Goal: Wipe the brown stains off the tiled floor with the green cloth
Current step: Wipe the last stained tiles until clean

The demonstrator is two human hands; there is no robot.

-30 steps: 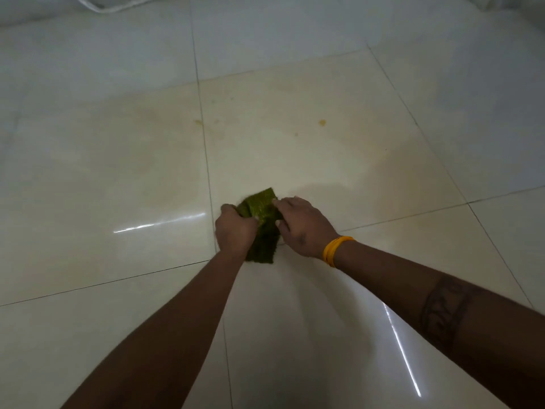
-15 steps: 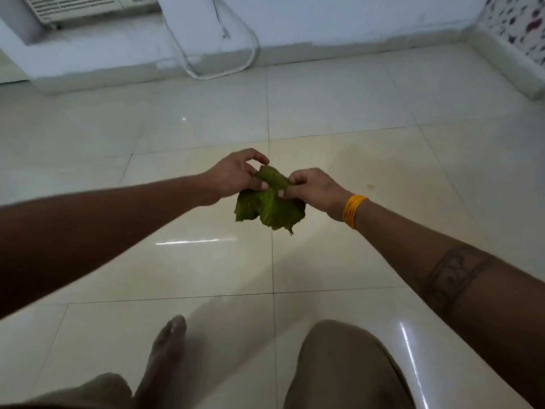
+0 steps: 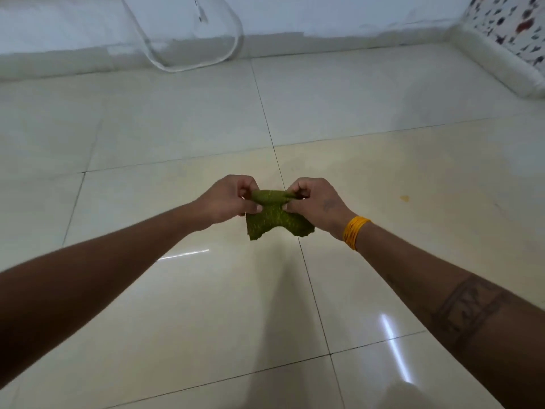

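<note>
I hold the green cloth (image 3: pixel 275 218) up in the air over the cream tiled floor (image 3: pixel 177 305). My left hand (image 3: pixel 228 202) pinches its top left corner and my right hand (image 3: pixel 317 203), with an orange band at the wrist, pinches its top right corner. The cloth's top edge is rolled between the two hands and its lower part hangs down with two loose flaps. A small brown stain (image 3: pixel 404 198) lies on the tile to the right of my right hand. A faint yellowish film covers the tiles around it.
A white wall with a skirting (image 3: pixel 324 39) runs across the back. A loop of clear tubing (image 3: pixel 188 59) hangs there down to the floor. A patterned surface with a white edge (image 3: pixel 498 66) stands at the far right.
The cloth was pressed on the floor under both hands; it has been lifted into the air and stretched between them. The view has tilted up toward the wall.
</note>
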